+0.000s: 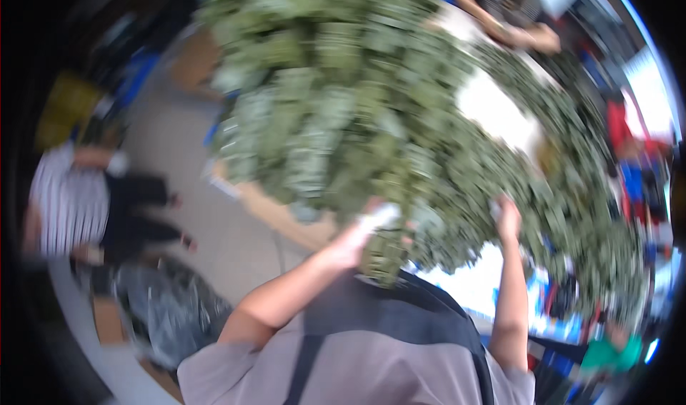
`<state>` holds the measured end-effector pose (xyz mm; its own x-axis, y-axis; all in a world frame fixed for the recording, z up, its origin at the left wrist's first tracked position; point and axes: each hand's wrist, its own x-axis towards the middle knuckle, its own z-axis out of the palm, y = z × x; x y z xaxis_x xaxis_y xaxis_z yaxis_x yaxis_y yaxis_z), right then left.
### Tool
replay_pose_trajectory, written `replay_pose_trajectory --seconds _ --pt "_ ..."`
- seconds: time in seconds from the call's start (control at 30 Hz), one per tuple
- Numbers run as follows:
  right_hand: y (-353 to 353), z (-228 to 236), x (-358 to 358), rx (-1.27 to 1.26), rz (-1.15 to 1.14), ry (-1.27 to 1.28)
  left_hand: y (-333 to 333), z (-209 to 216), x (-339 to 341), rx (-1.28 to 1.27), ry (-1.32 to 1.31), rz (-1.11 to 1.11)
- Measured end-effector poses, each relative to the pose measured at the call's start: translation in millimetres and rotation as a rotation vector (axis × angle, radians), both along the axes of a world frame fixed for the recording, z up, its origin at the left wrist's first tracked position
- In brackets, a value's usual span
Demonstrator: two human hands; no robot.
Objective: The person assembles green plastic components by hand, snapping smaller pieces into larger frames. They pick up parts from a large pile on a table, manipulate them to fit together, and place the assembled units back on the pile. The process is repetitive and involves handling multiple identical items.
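Bundle (384, 260) is lying against my left hand (363, 235), the nearer one, long axis pointing away, by the bench's (493, 103) near edge. Right hand (508, 219) is meeting the leaf pile (457, 169); blur's hiding whether either hand's fingers are pinching.

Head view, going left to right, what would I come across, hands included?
Striped shirt, grey plastic-wrapped load, left hand, right hand, green garment. The leafy green pile is left out: it spreads across both hands' places.
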<state>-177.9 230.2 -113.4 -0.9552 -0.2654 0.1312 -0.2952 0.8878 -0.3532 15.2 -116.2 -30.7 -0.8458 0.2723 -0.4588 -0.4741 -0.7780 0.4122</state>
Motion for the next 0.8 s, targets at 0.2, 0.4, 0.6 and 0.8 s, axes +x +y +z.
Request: replay_pose_trajectory --seconds 0.2,0.4,0.6,0.8 --pt "14.6 13.4 -0.5 -0.193 -0.138 -0.005 7.9 3.1 -13.0 -0.007 0.011 -0.094" --pt "-67.0 117.5 115.0 -0.617 0.168 -0.166 4.3 2.2 -6.4 -0.047 -0.060 -0.023" --pt "-127.1 156.2 174.9 -0.301 0.681 -0.280 8.2 -3.7 4.4 0.048 -0.098 -0.057" --pt "-135.2 166.5 166.2 -0.192 0.795 -0.400 17.2 -0.4 -0.7 -0.177 -0.190 -0.073"
